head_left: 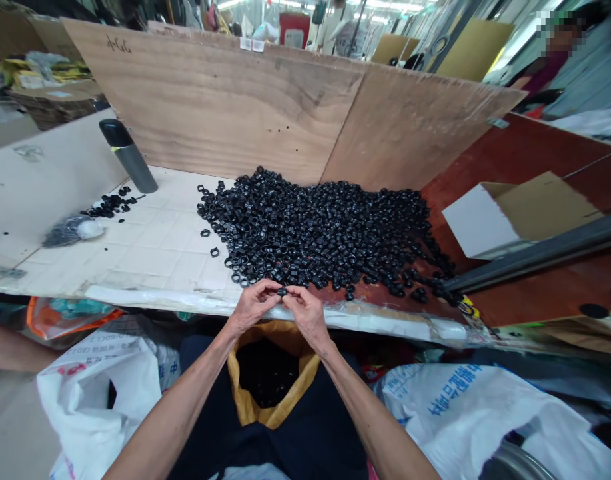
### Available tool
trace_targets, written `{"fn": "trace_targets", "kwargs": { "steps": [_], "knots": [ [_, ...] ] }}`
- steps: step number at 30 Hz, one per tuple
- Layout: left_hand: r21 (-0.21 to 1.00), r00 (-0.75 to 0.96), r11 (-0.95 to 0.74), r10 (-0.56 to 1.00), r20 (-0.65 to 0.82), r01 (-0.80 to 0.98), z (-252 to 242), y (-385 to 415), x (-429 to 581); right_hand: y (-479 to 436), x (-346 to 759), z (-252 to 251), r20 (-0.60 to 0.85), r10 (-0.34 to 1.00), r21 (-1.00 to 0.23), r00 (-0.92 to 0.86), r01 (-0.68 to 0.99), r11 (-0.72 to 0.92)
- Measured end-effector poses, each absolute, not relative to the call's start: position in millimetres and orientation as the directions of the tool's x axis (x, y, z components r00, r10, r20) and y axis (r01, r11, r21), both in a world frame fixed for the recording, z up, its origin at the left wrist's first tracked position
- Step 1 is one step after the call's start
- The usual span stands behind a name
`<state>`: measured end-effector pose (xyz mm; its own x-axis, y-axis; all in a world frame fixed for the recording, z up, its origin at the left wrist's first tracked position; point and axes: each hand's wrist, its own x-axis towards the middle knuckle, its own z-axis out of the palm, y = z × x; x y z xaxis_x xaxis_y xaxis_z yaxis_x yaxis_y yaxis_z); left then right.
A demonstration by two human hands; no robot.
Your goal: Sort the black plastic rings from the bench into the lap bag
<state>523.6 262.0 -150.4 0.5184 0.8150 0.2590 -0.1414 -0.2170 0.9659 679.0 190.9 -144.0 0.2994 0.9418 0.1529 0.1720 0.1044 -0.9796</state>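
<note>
A small black ring-like part [282, 292] is pinched between the fingertips of both hands at the front edge of the table. My left hand [255, 303] grips it from the left, fingers closed. From the other side my right hand [305, 310] holds it, also closed. Just beyond the hands spreads a large pile of black rings [305, 227], with a few loose ones at its left. Below the hands, a yellow-rimmed bag [278, 417] gapes in my lap, dark contents inside.
A dark bottle [130, 157] leans at the back left, near small black pieces [110, 205] and a plastic bag [70, 230]. Wooden boards [225, 100] wall the table. An open carton [520, 213] and a metal bar [535, 250] are right. White sacks [465, 413] flank me; another person stands far right.
</note>
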Motion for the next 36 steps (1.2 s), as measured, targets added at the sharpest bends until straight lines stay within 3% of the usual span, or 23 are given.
{"fn": "trace_targets", "kwargs": {
  "steps": [7,15,17,21,24,33,36],
  "knots": [
    [0.952,0.52,-0.275,0.798,0.305,-0.136,-150.7,262.3,523.2,192.8,682.9,-123.9,0.206,0.947,-0.901,0.247,0.426,0.084],
    [0.95,0.465,-0.26,0.829,0.312,-0.174,-156.4,261.7,526.0,201.9,676.6,-128.5,-0.051,0.95,-0.993,0.309,0.081,-0.08],
    [0.959,0.46,-0.222,0.843,0.278,-0.174,-155.8,262.0,526.7,201.7,677.3,-127.5,-0.019,0.954,-0.991,0.299,0.122,-0.058],
    [0.981,0.493,-0.063,0.858,0.148,-0.185,-151.4,263.1,526.9,200.5,681.9,-119.7,0.272,0.943,-0.898,0.19,0.401,0.179],
    [0.974,0.531,0.059,0.845,0.067,-0.217,-149.6,263.7,526.9,200.0,683.9,-115.7,0.406,0.906,-0.815,0.119,0.496,0.3],
    [0.966,0.482,-0.167,0.841,0.245,-0.199,-154.7,262.7,527.1,203.1,681.5,-131.4,0.328,0.937,-0.691,0.117,0.707,0.153],
    [0.971,0.48,-0.149,0.848,0.223,-0.188,-151.5,261.6,526.9,198.9,677.8,-127.1,0.311,0.929,-0.745,0.199,0.658,0.109]
  ]
}}
